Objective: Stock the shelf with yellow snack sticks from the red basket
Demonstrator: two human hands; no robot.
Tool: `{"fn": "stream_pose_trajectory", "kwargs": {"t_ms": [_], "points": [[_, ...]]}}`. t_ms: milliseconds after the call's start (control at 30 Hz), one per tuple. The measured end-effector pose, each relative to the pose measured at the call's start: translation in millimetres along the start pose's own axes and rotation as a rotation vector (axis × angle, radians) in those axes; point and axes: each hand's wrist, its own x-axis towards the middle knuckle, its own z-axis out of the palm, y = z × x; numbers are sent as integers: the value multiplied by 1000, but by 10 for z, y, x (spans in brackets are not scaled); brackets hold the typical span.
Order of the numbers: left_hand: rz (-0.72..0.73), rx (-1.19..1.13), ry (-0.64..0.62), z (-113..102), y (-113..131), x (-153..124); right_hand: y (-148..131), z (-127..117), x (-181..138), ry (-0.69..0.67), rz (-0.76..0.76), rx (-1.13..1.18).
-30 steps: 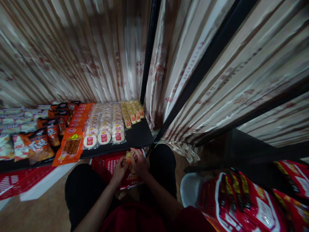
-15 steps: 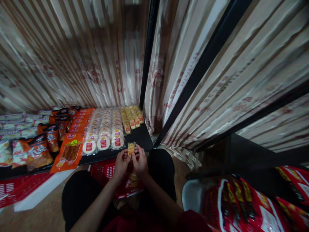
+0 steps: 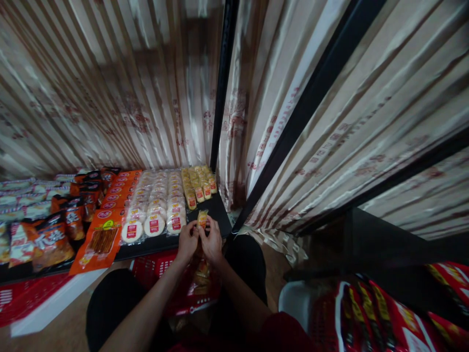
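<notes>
Between my two hands, just off the front edge of the black shelf (image 3: 216, 208), is a small yellow snack packet (image 3: 202, 218) in clear wrap with an orange label. My left hand (image 3: 188, 240) pinches it from the left, and my right hand (image 3: 211, 239) grips it from the right with the thumb on its front. Beyond them, rows of matching yellow packets (image 3: 200, 186) stand in the shelf's right corner. Left of these are rows of round white rice crackers (image 3: 154, 225) in clear wrap. Under my wrists, more yellow packets (image 3: 202, 278) lie in a red basket (image 3: 159, 264).
Orange snack packs (image 3: 100, 239) and orange-black chip bags (image 3: 54, 242) fill the shelf's left part. Behind hangs a pale curtain (image 3: 164, 98), with black metal posts (image 3: 222, 83) in front. Red packages (image 3: 384, 313) lie at lower right, near a pale stool (image 3: 295, 298).
The packet has tilted a little, and my right thumb has come across its front. My hands stay close together at the shelf edge. The view has shifted slightly.
</notes>
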Motion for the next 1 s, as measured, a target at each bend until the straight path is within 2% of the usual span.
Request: {"fn": "stream_pose_trajectory", "kwargs": {"t_ms": [200, 400, 733, 1000], "points": [[-3, 210, -61, 34, 112, 28, 103, 36, 103, 15, 16, -92], [-52, 186, -27, 81, 190, 50, 175, 87, 225, 70, -29, -130], [67, 202, 20, 147, 323, 108, 281, 208, 496, 117, -55, -137], [54, 129, 1, 205, 346, 243, 344, 288, 706, 100, -64, -163]]}}
